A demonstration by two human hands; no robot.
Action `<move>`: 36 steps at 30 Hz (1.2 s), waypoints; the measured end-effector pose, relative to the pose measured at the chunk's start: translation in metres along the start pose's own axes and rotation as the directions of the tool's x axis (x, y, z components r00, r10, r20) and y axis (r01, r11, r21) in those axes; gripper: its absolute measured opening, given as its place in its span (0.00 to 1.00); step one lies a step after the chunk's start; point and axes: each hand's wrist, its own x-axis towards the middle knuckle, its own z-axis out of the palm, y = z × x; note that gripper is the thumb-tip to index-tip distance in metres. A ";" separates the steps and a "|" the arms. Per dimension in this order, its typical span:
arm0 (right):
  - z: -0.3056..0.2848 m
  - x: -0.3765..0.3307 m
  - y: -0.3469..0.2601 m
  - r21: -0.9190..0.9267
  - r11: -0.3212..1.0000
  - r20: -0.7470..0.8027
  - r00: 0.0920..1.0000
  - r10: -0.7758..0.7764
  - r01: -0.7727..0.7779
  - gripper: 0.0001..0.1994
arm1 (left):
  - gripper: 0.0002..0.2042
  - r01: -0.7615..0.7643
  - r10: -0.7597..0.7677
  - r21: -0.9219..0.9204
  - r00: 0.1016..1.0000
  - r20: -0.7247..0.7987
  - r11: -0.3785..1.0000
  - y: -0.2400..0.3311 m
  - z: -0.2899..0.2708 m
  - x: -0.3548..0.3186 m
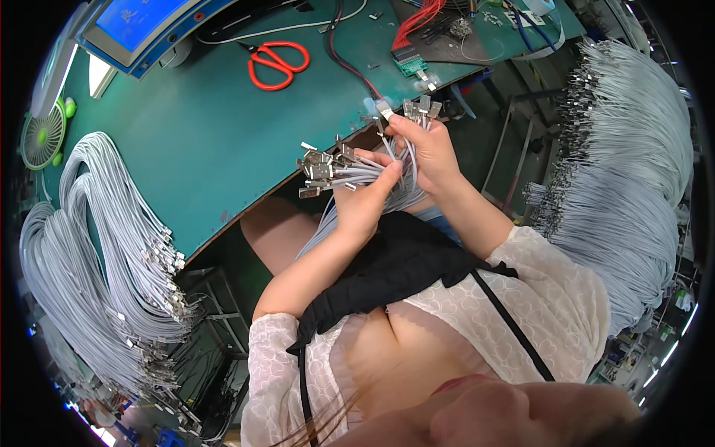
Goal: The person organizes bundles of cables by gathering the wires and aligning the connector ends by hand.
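Note:
My left hand (366,200) is closed round a bunch of grey cables (363,176), their metal USB plugs (320,165) fanned out to its left. My right hand (432,149) is closed too, with a few more grey cables whose metal plugs (423,109) stick up past its fingers. Between its thumb and forefinger sits a white-and-metal connector (385,109), at the end of a red and black lead (350,67) by the table edge. Whether a cable plug is seated in that connector cannot be made out. The cables hang down over my lap.
Red-handled scissors (277,65) lie on the green table (194,149). A small green circuit board (410,65) with red wires sits at the table's edge. Large cable bundles hang at left (104,246) and right (618,186). A blue-screened device (138,30) and green fan (45,138) stand far left.

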 end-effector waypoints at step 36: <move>-0.008 -0.004 0.006 -0.035 0.999 0.105 0.994 -0.007 0.011 0.04 | 0.13 -0.028 -0.020 0.339 0.991 0.136 0.940 0.008 -0.004 0.001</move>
